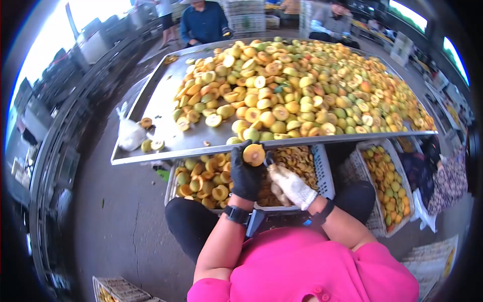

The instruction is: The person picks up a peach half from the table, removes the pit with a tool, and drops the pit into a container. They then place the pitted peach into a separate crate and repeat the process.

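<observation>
My left hand (pixel 245 173), in a black glove, holds a halved yellow fruit (pixel 254 154) with its cut face up, just below the near edge of the metal table (pixel 201 149). Close to its right, my right hand (pixel 289 186) wears a white glove, with its fingers wrapped round a small tool (pixel 269 160) whose tip is near the fruit. Beneath my hands are a crate of halved fruit (pixel 201 181) on the left and a crate of small brown-yellow pieces (pixel 299 163) on the right. A large heap of whole and halved fruit (pixel 302 90) covers much of the table.
A white plastic bag (pixel 131 133) lies at the table's left corner. Another fruit crate (pixel 387 186) stands to the right, beside patterned cloth (pixel 448 176). Two people (pixel 203 22) (pixel 334 22) are at the table's far side. Part of a crate (pixel 118 290) shows at the lower left.
</observation>
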{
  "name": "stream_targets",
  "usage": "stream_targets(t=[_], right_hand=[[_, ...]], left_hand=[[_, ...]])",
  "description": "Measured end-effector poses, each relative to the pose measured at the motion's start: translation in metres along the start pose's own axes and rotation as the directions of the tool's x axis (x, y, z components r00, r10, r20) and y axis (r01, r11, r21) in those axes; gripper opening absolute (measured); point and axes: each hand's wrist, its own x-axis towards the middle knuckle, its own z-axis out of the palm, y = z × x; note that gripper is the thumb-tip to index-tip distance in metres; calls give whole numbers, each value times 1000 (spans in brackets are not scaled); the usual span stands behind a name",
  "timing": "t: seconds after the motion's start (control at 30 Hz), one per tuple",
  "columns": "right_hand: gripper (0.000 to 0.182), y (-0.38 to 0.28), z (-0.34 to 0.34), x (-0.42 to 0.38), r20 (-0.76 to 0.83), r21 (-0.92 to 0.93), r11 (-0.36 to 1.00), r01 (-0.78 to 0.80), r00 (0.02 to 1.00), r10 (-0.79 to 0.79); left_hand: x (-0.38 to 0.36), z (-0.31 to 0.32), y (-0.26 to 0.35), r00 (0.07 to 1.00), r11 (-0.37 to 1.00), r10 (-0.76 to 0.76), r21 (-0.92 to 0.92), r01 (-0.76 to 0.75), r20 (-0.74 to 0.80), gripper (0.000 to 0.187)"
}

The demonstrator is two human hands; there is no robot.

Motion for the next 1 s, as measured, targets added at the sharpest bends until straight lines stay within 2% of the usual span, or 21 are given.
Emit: stream_targets(t=[0.03, 0.07, 0.1, 0.13, 0.17, 0.23, 0.27, 0.3, 0.33, 0.43, 0.47, 0.57, 0.67, 0.73, 0.83, 0.87, 0.9, 0.93, 0.97, 1.0], right_hand=[[23, -2, 1, -4, -9, -21, 1000, 21, 1000, -21], [22, 10, -3, 2, 14, -24, 996, 86, 996, -86], [22, 17, -10, 5, 24, -124, 983, 138, 990, -136], [23, 21, -12, 8, -12, -235, 945, 226, 972, -235], [23, 19, -12, 7, -6, -352, 895, 276, 955, -297], [23, 15, -11, 5, 6, -572, 745, 344, 910, -415], [23, 23, -16, 9, 109, -696, 545, 469, 818, -565], [22, 30, -20, 15, 238, -776, 303, 553, 702, -672], [22, 36, -24, 19, 349, -820, 34, 572, 546, -761], [22, 42, -24, 28, 308, -801, 90, 592, 536, -786], [24, 42, -24, 30, 362, -810, -38, 586, 446, -818], [30, 44, -20, 26, 356, -829, -5, 558, 521, -776], [37, 49, -17, 28, 366, -782, -40, 622, 406, -837], [40, 28, -8, 8, 230, -666, 423, 614, 709, -667], [30, 31, -8, 9, 189, -497, 617, 610, 770, -609], [28, 12, -3, -5, 147, -401, 782, 477, 876, -459], [27, 12, -2, -7, 140, -368, 811, 454, 890, -435], [28, 11, -1, -9, 133, -335, 839, 430, 903, -410], [30, 29, -3, 0, 143, -378, 754, 538, 838, -526], [31, 26, 0, -3, 150, -263, 848, 460, 888, -435]], left_hand=[[-1, 0, -3, 1000, 999, 14, 36, -15, 20, 24], [-5, 3, -8, 990, 979, 98, 169, -114, 99, 23], [-10, 6, -12, 967, 932, 173, 286, -223, 189, 23], [-11, 2, -16, 942, 828, 234, 459, -322, 239, 30], [-14, 3, -17, 933, 767, 241, 537, -352, 268, 32], [-18, 3, -18, 911, 615, 254, 672, -411, 325, 37], [-23, 10, -15, 887, 506, 257, 729, -461, 382, 35], [-23, 8, -15, 904, 539, 244, 726, -426, 350, 35], [-22, 5, -17, 920, 571, 229, 722, -391, 317, 34], [-25, 15, -16, 950, 692, 186, 654, -307, 250, 31], [-27, 20, -15, 958, 732, 171, 621, -281, 231, 30], [-28, 26, -10, 964, 714, 106, 657, -243, 243, 25], [-36, 40, -12, 944, 597, 197, 731, -330, 265, 19], [-34, 36, -16, 885, 497, 276, 733, -465, 375, 21], [-36, 38, -15, 832, 196, 331, 830, -522, 445, 30], [-36, 39, -13, 823, 67, 340, 861, -504, 455, 33], [-35, 41, -12, 922, 475, 296, 799, -368, 249, 33], [-31, 43, -10, 984, 795, 162, 582, -171, 68, 32], [-28, 44, -8, 998, 967, -40, 249, 52, -52, 32], [-29, 42, -7, 997, 969, -81, 234, 73, 21, 30]])
